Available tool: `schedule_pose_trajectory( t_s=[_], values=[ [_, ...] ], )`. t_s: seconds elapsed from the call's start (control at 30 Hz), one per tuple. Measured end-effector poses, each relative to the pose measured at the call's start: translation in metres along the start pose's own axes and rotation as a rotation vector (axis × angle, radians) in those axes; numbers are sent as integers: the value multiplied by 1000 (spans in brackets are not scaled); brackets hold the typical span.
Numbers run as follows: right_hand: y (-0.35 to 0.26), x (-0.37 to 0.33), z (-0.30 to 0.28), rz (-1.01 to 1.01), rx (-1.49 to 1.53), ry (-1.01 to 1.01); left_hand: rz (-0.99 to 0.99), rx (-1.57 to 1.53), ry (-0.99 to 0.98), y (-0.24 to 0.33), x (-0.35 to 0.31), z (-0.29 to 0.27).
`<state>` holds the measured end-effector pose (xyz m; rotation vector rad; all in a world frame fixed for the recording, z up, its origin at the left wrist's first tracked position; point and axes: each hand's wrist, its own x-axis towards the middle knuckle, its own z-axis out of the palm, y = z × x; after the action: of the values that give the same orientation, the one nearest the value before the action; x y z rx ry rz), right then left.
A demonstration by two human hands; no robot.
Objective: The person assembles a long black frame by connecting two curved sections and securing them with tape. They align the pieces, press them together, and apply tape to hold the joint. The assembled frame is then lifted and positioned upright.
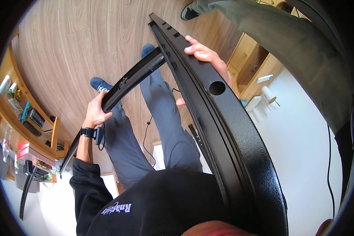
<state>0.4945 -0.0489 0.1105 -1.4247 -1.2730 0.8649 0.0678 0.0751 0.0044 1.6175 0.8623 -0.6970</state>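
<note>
Left grip (96, 111), at nine o'clock, wraps around a slender, curved, black metal-looking bar (133, 77); right grip (214, 59), at one o'clock, clasps a long, broad, black textured beam (246, 135) with a round hole, running from twelve to five o'clock. So far, the bar's upper end appears to meet the beam near twelve o'clock; whether it is fastened, I cannot tell. Joining seems partway along, the far end at eight o'clock apparently unattached.

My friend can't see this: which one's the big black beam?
Find the black top at the bottom. To its right, a broad black beam slants up and left. Unlike the thinner bar in the left hand, it has a round hole.
</note>
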Motion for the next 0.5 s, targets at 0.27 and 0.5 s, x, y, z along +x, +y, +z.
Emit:
schedule_pose_trajectory(
  t_s=[0.27, 0.5],
  values=[
    [5, -3, 1, 5, -4, 10, 15, -18, 7, 2, 0, 1],
    [7, -4, 2, -12, 7, 27, 39, 29, 21, 3, 1, 1]
  ],
)
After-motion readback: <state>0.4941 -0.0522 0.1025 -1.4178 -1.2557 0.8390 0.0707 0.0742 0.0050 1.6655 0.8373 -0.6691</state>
